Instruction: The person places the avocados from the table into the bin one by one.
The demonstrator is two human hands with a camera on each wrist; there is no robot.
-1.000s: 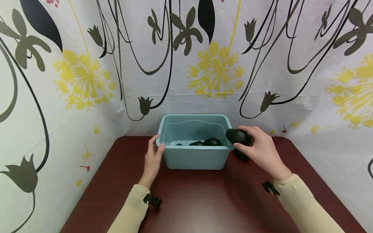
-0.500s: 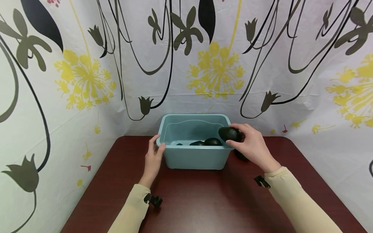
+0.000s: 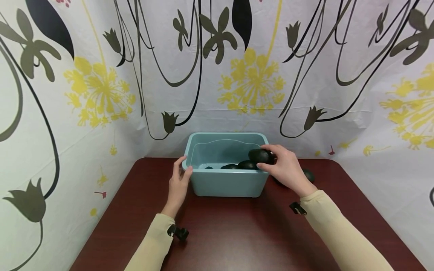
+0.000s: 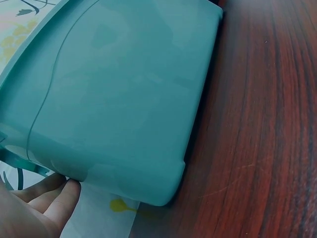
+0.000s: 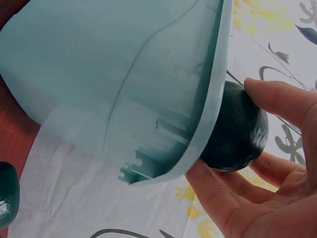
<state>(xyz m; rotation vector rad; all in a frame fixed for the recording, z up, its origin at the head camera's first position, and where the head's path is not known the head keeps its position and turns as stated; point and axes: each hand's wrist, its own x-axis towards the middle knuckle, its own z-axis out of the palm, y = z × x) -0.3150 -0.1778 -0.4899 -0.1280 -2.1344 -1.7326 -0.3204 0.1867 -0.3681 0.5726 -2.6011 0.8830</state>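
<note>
A dark green avocado [image 3: 260,156] is held between the thumb and fingers of my right hand [image 3: 288,167], above the right end of the light-blue plastic bin [image 3: 227,184]. Below it in the bin lies another avocado [image 3: 246,165], and beside that the top of a further avocado [image 3: 229,166] shows; the front wall hides their lower parts. My left hand [image 3: 178,188] holds the bin's front left corner, thumb toward the front and fingers along the left side. In the right wrist view, the held avocado [image 5: 237,131] appears at the bin's rim [image 5: 216,94].
On the table to the right of the bin is an avocado [image 3: 308,175], partly behind my right wrist. The dark red-brown table [image 3: 230,229] stretches in front of the bin. A flower-printed cloth [image 3: 162,75] hangs behind and along both sides.
My right hand has carried the avocado leftward from beside the bin to over its right end. The avocado on the table at right has come into sight. My left hand stays at the corner.
</note>
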